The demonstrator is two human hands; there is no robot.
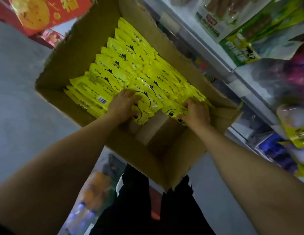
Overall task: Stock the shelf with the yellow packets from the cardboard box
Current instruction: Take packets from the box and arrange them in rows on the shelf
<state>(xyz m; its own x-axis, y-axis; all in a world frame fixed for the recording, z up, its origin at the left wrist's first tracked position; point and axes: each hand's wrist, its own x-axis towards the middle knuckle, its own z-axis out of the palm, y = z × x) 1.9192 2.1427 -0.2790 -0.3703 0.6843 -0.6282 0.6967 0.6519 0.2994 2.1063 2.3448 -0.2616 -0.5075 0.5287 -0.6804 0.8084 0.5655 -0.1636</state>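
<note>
Two rows of glossy yellow plastic packets point(124, 68) stand on edge in the open brown cardboard box point(76, 48), filling it from the far end to near the close end, where a bare gap of box floor shows. The left hand point(123, 103) curls its fingers over the top of the nearest packets in the left row, gripping them. The right hand point(195, 111) curls its fingers round the nearest bundle in the right row, the one showing a cartoon face. The white metal shelf point(221, 53) runs along the right of the box, with green and purple bags on it.

The film looks slippery, and each hand seems to hold several packets at once, so the outer ones could slide free on lifting and fall into the gap or onto the floor. With the front ones removed, the leaning rows behind may topple toward the near end.
</note>
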